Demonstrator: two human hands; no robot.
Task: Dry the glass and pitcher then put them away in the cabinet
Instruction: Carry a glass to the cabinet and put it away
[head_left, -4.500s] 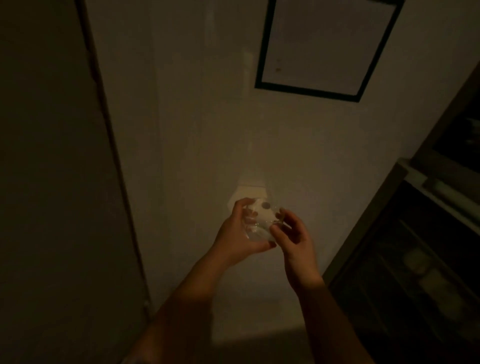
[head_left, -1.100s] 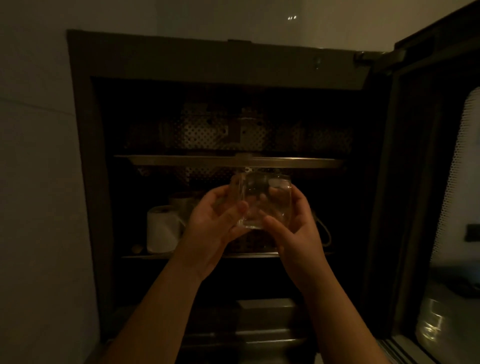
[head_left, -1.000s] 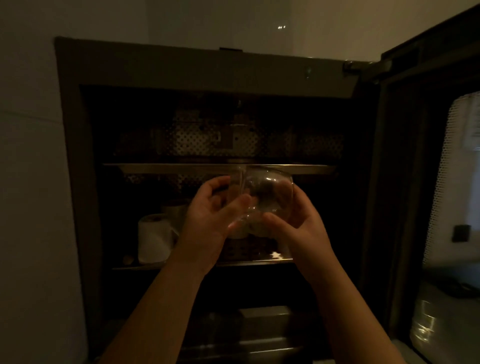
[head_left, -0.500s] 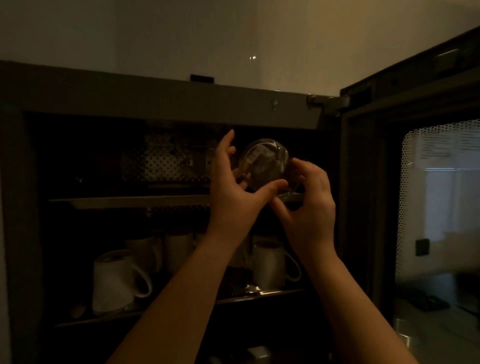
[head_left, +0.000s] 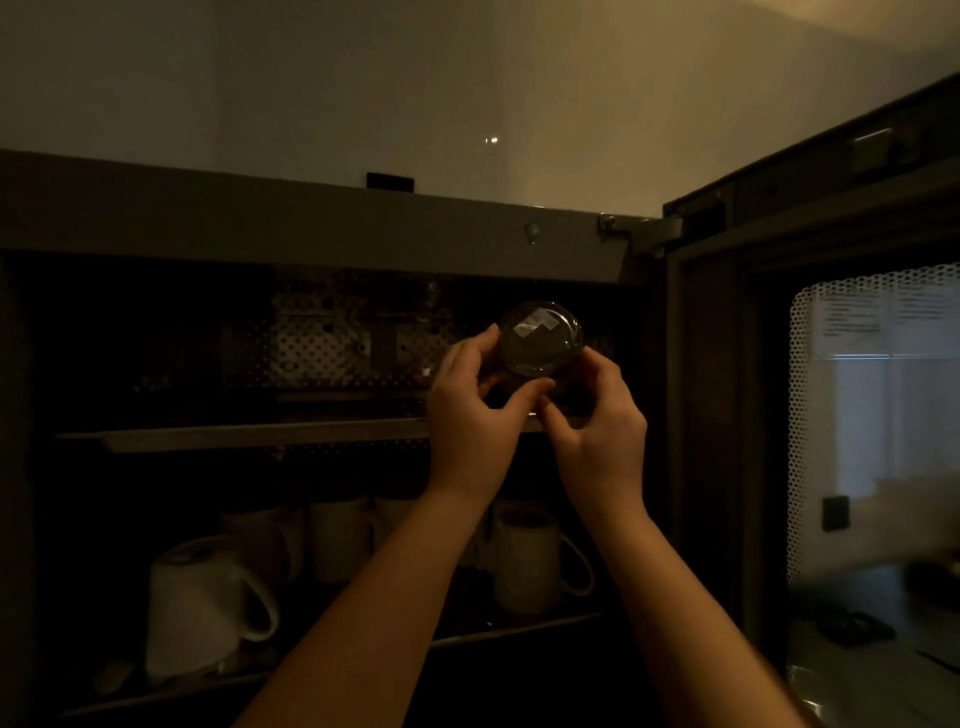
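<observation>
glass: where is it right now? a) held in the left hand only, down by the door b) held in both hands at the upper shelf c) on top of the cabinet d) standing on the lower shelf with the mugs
b: the left hand and right hand both grip the glass level with the upper shelf, above the mugs.

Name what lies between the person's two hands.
The head view shows a clear glass, held between the left hand and right hand.
</observation>
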